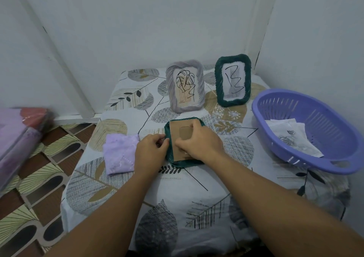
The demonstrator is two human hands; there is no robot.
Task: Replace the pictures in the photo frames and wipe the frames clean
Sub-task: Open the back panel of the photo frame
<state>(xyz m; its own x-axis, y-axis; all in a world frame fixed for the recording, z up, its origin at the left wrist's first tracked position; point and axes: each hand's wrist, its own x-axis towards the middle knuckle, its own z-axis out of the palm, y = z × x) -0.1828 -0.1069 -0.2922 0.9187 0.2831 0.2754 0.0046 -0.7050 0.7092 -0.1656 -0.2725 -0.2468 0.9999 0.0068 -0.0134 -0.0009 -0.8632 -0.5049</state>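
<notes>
A dark green frame [186, 163] lies face down in the middle of the table, its brown cardboard back [178, 127] facing up. My left hand [150, 153] pinches the frame's left edge. My right hand [199, 142] rests on the cardboard back with curled fingers pressing at its left side. A grey frame [170, 91] with a leaf drawing stands upright behind it. Another green frame [218, 91] with a scribbled picture stands to the right of the grey one. A lilac cloth [118, 153] lies folded just left of my left hand.
A purple plastic basket [291, 150] at the right table edge holds several paper pictures [291, 136]. The table wears a leaf-patterned cloth [177, 197] and sits in a wall corner. Wrapped pink and purple bundles [17, 134] lie on the tiled floor at the left.
</notes>
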